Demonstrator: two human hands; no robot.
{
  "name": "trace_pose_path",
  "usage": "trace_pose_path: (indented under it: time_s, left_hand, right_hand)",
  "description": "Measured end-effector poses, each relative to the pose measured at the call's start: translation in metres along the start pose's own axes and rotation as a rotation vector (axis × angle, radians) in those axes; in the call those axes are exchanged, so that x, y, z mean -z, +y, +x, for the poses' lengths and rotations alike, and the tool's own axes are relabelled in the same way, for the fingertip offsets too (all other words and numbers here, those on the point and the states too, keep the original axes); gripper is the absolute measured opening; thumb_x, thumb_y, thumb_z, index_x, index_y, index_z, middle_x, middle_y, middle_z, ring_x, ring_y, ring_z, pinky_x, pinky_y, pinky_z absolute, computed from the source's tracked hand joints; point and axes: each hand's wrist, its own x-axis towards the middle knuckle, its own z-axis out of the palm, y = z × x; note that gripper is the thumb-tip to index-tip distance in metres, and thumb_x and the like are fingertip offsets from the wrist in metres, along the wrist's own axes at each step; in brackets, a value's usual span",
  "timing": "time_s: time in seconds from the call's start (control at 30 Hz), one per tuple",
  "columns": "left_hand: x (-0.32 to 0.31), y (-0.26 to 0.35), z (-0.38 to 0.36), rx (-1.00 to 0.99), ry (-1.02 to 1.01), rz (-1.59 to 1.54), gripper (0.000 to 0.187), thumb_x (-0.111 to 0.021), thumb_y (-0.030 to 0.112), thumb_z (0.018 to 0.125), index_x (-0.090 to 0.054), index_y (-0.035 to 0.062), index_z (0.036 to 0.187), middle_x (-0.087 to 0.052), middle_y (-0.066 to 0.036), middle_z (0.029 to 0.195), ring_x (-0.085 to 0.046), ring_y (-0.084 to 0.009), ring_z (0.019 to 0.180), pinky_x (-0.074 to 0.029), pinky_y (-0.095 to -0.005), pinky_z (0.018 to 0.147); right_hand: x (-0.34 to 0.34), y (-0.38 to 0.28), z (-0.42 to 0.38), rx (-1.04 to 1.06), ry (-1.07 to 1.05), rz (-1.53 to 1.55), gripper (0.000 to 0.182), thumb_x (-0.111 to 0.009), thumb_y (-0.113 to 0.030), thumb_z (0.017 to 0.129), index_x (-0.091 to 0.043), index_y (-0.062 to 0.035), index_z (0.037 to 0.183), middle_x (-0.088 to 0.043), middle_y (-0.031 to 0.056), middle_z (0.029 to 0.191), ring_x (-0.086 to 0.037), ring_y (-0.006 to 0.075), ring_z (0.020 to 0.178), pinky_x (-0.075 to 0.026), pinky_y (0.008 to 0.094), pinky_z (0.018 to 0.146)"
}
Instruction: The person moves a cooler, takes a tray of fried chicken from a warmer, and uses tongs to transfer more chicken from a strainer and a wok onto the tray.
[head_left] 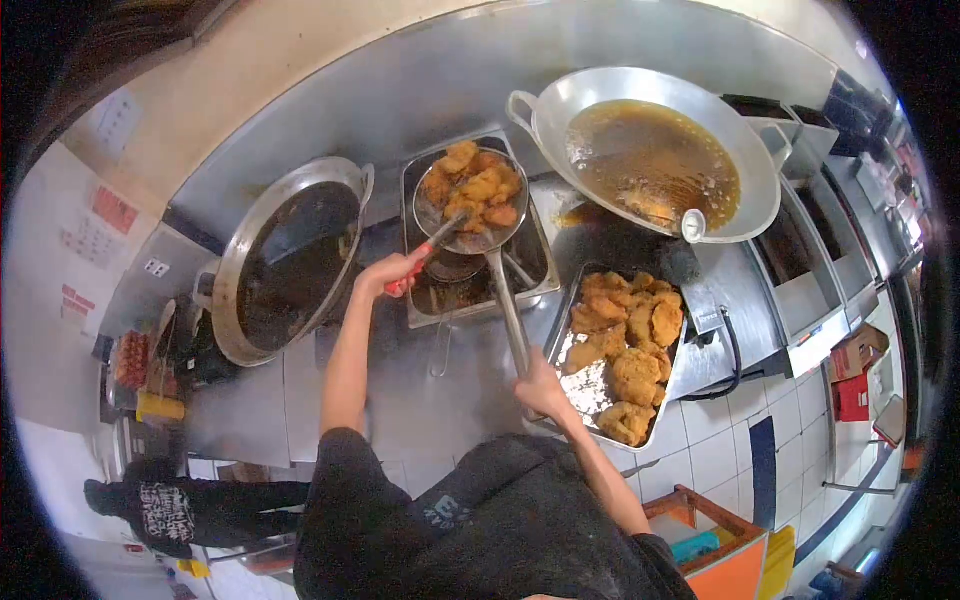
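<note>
My right hand [543, 388] is closed round the long metal handle of a skimmer [508, 310]. Several pieces of golden fried chicken [480, 188] lie in its round bowl, above a rectangular metal basin. In my left hand [388, 276] are red-handled tongs [418, 258], gripped by the handle, with their tips at the chicken in the skimmer. To the right of the skimmer handle, a metal tray [590, 395] holds many more fried chicken pieces [635, 375].
A large wok of brown oil [650, 150] with a thermometer-like dial [693, 225] stands back right. Another wok with dark oil [300, 265] is at left. A person in dark clothes [190, 510] is at lower left. An orange cabinet [725, 560] stands lower right.
</note>
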Motion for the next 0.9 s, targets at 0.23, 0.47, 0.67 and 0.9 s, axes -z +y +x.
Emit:
trace_pose_path:
  time_s: [0.23, 0.47, 0.67, 0.9]
  left_hand:
    - [-0.038, -0.020, 0.048, -0.050, -0.202, -0.686, 0.057, -0.059, 0.062, 0.081, -0.051, 0.0062, 0.090, -0.047, 0.002, 0.060, -0.037, -0.0024, 0.039, -0.030, -0.0153, 0.032]
    - [-0.061, -0.011, 0.047, -0.051, -0.170, -0.769, 0.056, -0.056, 0.060, 0.084, -0.045, 0.0065, 0.096, -0.048, -0.002, 0.071, -0.040, -0.0044, 0.045, -0.030, -0.0168, 0.034]
    - [-0.061, -0.013, 0.080, -0.034, -0.294, -0.817, 0.051, -0.054, 0.055, 0.088, -0.046, 0.0047, 0.092, -0.045, 0.001, 0.065, -0.038, -0.0044, 0.043, -0.030, -0.0182, 0.034]
    - [-0.081, -0.031, 0.032, -0.179, -0.217, -0.812, 0.049, -0.059, 0.055, 0.086, -0.052, 0.0072, 0.097, -0.032, 0.008, 0.055, -0.028, -0.0022, 0.040, -0.022, -0.0172, 0.034]
  right_hand:
    - [0.002, -0.004, -0.001, 0.021, -0.007, 0.048, 0.056, -0.060, -0.012, 0.070, -0.041, 0.0073, 0.118, -0.058, 0.0320, 0.099, -0.060, 0.0414, 0.097, -0.047, 0.0421, 0.083]
    - [-0.004, -0.001, -0.004, 0.021, -0.026, -0.037, 0.055, -0.059, -0.011, 0.069, -0.041, 0.0075, 0.118, -0.058, 0.0324, 0.100, -0.058, 0.0432, 0.100, -0.046, 0.0419, 0.088]
    - [-0.008, 0.005, -0.003, 0.103, 0.084, -0.003, 0.051, -0.064, -0.013, 0.068, -0.040, 0.0065, 0.109, -0.059, 0.0353, 0.090, -0.059, 0.0488, 0.090, -0.049, 0.0493, 0.080]
    - [-0.009, 0.014, -0.003, 0.102, 0.068, 0.030, 0.054, -0.061, -0.013, 0.068, -0.037, 0.0079, 0.112, -0.060, 0.0341, 0.084, -0.060, 0.0482, 0.084, -0.049, 0.0504, 0.078]
